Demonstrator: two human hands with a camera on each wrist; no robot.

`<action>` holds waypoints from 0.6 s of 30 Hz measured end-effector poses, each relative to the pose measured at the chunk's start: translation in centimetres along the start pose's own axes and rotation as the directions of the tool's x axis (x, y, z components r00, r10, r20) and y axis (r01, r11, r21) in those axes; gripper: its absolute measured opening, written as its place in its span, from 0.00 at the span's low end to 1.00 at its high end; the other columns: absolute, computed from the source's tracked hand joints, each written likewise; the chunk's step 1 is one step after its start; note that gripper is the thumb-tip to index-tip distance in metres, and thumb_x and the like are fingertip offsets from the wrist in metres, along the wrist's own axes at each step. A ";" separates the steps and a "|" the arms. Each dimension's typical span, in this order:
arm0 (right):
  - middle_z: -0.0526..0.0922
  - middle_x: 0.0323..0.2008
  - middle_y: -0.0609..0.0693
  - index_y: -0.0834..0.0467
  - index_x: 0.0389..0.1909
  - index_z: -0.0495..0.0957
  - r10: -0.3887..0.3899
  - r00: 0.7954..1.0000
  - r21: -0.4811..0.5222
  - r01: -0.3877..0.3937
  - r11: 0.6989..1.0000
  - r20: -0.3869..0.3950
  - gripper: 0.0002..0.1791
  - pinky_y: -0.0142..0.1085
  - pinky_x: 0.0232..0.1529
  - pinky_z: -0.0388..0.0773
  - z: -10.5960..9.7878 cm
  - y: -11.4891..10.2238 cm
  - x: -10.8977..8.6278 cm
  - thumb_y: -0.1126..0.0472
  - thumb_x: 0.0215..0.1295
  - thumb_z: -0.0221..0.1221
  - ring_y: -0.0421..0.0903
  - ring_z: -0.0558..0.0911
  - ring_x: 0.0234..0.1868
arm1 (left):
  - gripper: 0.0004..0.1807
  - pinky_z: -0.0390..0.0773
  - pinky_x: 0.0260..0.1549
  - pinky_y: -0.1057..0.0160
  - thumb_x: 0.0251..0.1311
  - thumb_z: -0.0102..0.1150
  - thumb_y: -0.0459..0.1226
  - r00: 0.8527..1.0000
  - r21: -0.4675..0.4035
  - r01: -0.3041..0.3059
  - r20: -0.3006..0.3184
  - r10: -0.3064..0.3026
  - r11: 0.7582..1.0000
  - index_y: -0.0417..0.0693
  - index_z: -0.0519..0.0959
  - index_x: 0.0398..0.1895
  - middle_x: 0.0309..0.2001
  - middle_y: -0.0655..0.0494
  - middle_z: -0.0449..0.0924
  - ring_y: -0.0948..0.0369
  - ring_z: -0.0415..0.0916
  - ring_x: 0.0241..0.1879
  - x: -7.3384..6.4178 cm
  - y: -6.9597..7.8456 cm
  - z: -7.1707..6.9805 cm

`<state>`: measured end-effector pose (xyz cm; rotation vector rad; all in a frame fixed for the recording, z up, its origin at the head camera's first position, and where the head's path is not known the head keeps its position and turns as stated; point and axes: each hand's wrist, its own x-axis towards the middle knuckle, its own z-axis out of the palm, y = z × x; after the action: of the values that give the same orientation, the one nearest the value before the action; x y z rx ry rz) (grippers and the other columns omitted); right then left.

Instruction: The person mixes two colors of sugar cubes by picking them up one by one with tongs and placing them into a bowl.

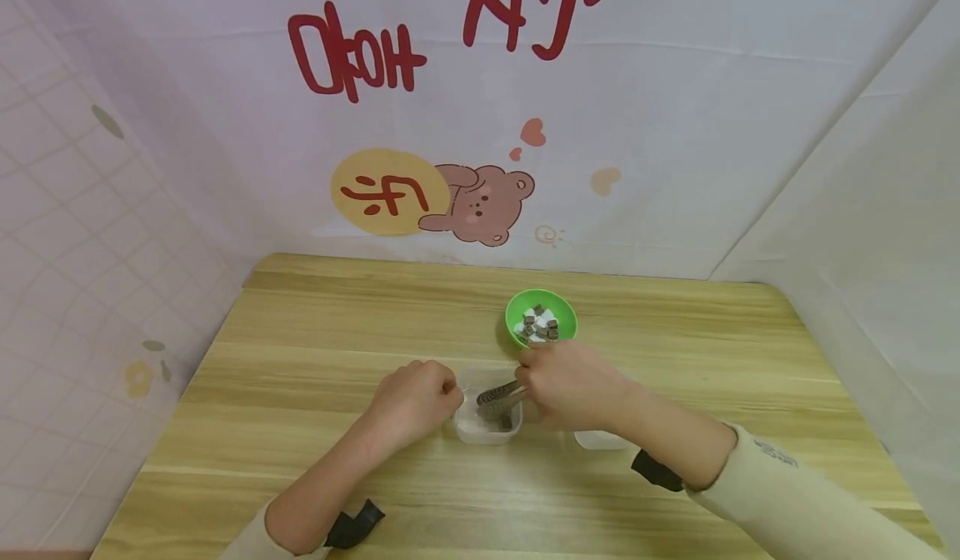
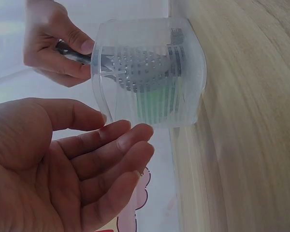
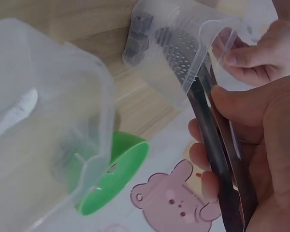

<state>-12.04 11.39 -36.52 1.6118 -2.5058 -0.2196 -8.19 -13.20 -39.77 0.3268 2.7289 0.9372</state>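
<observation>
My right hand (image 1: 573, 385) grips metal tongs (image 3: 210, 130) with perforated ends. These ends reach inside a clear plastic container (image 1: 483, 437), close to several dark cubes (image 3: 137, 38) at its bottom. Whether the ends hold a cube, I cannot tell. My left hand (image 2: 82, 159) is cupped loosely at the container's left side, fingertips right at its wall and rim. Beyond the container stands a green bowl (image 1: 572, 320) with white and dark brown cubes (image 1: 538, 324) in it.
A second clear container (image 1: 600, 441) stands right of the first, partly hidden under my right forearm; something white (image 3: 21, 108) shows through its wall. The wooden table (image 1: 337, 318) ends at a printed white cloth (image 1: 637, 127) behind, with more cloth at both sides.
</observation>
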 end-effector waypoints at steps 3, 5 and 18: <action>0.74 0.25 0.43 0.52 0.22 0.75 0.032 0.998 0.060 -0.029 0.998 -0.045 0.10 0.33 0.21 0.70 0.4 0.3 -0.6 0.61 0.51 0.69 0.39 0.71 0.23 | 0.25 0.55 0.18 0.64 0.66 0.57 0.34 1.000 -0.008 0.004 0.002 -0.004 1.000 0.55 0.61 0.12 0.12 0.64 0.55 0.65 0.52 0.15 0.0 0.0 -0.1; 0.77 0.27 0.43 0.53 0.25 0.78 0.061 0.995 0.109 -0.052 0.993 -0.081 0.08 0.33 0.22 0.72 0.6 0.5 -1.0 0.62 0.53 0.69 0.39 0.73 0.24 | 0.25 0.55 0.18 0.64 0.67 0.57 0.34 1.000 -0.010 0.010 0.003 -0.010 1.000 0.55 0.62 0.12 0.12 0.64 0.55 0.65 0.52 0.15 0.0 0.0 -0.1; 0.86 0.35 0.47 0.60 0.39 0.88 0.256 0.919 0.367 -0.136 0.920 -0.301 0.09 0.35 0.31 0.81 1.6 2.0 -4.0 0.67 0.56 0.73 0.39 0.82 0.31 | 0.22 0.59 0.19 0.61 0.67 0.59 0.35 1.000 -0.001 0.023 0.003 -0.023 1.000 0.54 0.68 0.13 0.13 0.64 0.59 0.64 0.57 0.16 0.1 0.0 0.0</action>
<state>-12.56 15.90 -37.87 1.3322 -2.4920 0.5062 -8.26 -13.19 -39.83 0.2959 2.7237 0.9321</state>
